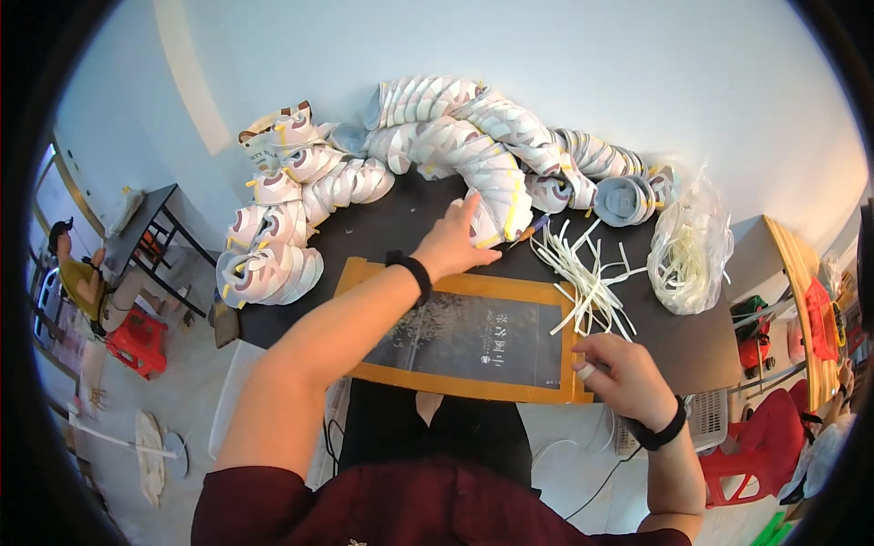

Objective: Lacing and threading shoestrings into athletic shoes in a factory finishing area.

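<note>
My left hand [452, 244] reaches over the table to the near end of a curved row of nested white shoe uppers [496, 196], trimmed in yellow and mauve. Its fingers are apart, touching the end upper's side. My right hand [626, 375] is closed at the right edge of a dark board [455, 337] framed in orange-brown tape. The right fingertips are pinched together, and what they hold, if anything, is too small to make out. Something white wraps one right finger. Loose white strips [592, 273] lie just beyond that hand.
More nested uppers [273, 264] stand at the left, and others line the wall. A clear plastic bag [687, 246] of strips sits at the right. An orange-handled tool [526, 235] lies by the row's end. People sit at far left and far right, near red stools [137, 341].
</note>
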### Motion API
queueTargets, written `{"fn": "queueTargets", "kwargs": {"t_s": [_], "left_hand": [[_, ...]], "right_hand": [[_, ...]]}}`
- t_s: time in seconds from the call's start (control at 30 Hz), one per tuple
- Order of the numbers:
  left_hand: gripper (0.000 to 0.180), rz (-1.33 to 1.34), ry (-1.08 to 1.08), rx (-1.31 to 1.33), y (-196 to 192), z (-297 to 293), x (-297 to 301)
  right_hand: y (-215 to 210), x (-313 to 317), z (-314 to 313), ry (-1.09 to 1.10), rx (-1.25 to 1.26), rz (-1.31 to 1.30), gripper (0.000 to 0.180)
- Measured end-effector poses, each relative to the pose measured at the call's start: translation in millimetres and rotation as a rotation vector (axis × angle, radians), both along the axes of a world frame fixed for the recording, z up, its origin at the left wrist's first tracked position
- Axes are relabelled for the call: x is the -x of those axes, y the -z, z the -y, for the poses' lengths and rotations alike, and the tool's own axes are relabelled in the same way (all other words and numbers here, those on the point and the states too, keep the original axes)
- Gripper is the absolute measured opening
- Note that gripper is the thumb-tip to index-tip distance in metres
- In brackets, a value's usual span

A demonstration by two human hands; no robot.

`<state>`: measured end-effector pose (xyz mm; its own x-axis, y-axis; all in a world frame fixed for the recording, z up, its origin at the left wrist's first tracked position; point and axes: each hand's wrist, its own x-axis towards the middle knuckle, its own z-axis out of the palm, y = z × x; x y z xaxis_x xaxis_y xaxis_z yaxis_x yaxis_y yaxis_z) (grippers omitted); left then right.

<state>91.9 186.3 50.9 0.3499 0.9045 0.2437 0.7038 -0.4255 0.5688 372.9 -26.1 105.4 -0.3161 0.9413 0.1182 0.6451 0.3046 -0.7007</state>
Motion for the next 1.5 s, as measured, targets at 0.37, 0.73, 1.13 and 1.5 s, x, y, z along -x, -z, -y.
{"fn": "queueTargets", "kwargs": {"t_s": [0.37,0.73,1.13,1.5], "left_hand": [[0.079,-0.408,0.130,-0.141,-26,-19,23],[0.081,0.756,0.437,0.407,-38,100,77],[0.065,-0.189,0.615,-0.676,-12,166,81],[0.078,0.869,0.292,0.591,-17,195,86]], "right_hand": [[-3,21,-16,-0.024,0.015,0.203,0.023],[12,43,-24,0.013,0.023,-0.074,0.022],[38,134,-20,0.111,0.515,-1.014,0.043],[61,142,-14,-0.111,0.733,-1.303,0.036]]}}
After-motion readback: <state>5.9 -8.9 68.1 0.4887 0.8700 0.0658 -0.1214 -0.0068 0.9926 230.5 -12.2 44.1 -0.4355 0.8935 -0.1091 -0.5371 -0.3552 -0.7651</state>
